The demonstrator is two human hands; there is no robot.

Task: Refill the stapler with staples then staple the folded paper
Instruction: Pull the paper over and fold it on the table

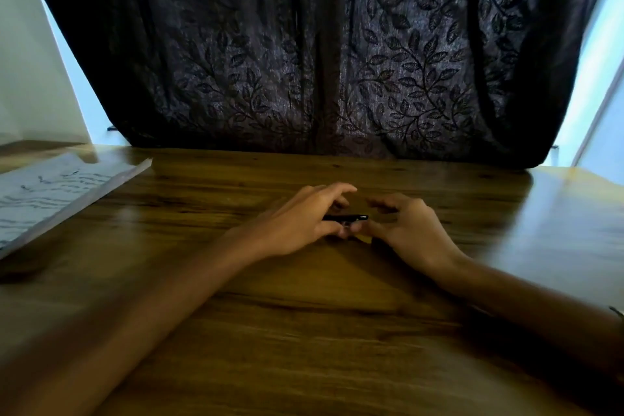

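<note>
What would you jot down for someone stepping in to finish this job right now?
Left hand: fingers closed on the small black stapler, low over the table.
Right hand: fingertips at the stapler's other end; grip unclear.
Paper: lying at the table's far left, untouched.
Staples: none visible; the hands hide whatever lies beneath.
Done: cannot tell whether the stapler is loaded.
Left: check the refill, then staple the paper.

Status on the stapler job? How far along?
Nothing looks finished. In hand: left hand holds the small black stapler at the table's middle, right hand at its tip; staples not visible. Left: loading, then stapling; the paper lies apart at the far left.
</note>
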